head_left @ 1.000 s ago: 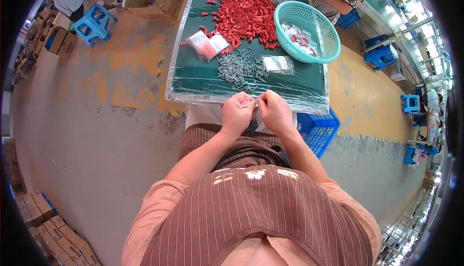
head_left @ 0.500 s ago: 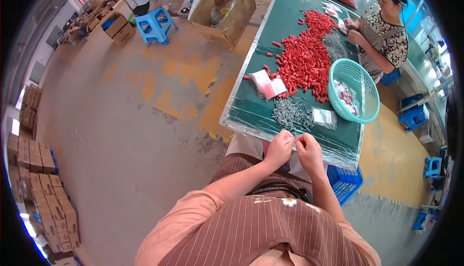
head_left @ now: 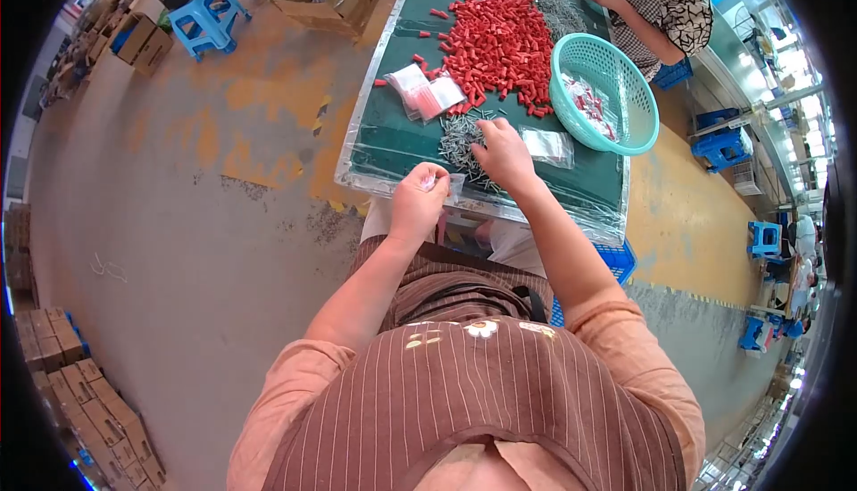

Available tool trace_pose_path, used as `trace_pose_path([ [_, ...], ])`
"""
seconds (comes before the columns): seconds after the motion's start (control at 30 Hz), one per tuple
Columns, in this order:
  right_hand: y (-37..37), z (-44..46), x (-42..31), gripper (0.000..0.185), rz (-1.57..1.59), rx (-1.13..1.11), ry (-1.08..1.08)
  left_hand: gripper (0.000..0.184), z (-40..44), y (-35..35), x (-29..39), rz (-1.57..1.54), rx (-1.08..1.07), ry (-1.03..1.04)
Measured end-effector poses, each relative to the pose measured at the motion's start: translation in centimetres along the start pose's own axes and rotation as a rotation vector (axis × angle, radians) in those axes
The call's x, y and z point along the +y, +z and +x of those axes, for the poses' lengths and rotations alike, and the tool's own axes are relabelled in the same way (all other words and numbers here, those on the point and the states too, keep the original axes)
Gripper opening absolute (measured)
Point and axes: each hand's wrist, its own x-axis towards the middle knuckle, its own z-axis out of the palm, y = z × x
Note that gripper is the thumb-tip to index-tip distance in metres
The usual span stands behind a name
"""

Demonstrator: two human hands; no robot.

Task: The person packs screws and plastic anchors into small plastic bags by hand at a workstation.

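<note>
My left hand (head_left: 420, 203) is closed on a small clear plastic bag (head_left: 456, 189) at the table's front edge. Something pinkish shows at its fingers, too small to make out. Over the near pile of grey screws (head_left: 458, 139) is my right hand (head_left: 505, 157), its thumb and forefinger apart and touching or just above the screws. A large heap of red plastic wall plugs (head_left: 500, 40) lies behind that pile. Left of the screws are packs of clear bags (head_left: 424, 94); another stack of clear bags (head_left: 547, 146) lies right of my right hand.
A turquoise basket (head_left: 646, 103) with filled bags stands on the green table (head_left: 393, 138) at right. A co-worker (head_left: 656, 9) handles small bags across from me. A cardboard box (head_left: 312, 16) and blue stool (head_left: 207, 22) stand left; a blue crate (head_left: 618, 261) is under the table.
My hands, together at the table edge before, are now apart. The right has moved forward to the screw pile; the left keeps the bag. The view has tilted down and shifted right.
</note>
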Motion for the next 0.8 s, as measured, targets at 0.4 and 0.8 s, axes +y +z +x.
trace_pose_path([
  [0.4,-0.9,1.9,2.1,0.017,0.229,-0.169,0.161,0.009,0.5,-0.6,0.1,0.014,0.014,-0.023],
  [0.8,-3.7,0.1,4.1,0.021,0.88,-0.257,0.496,0.013,1.3,1.3,0.7,0.196,-0.038,-0.032],
])
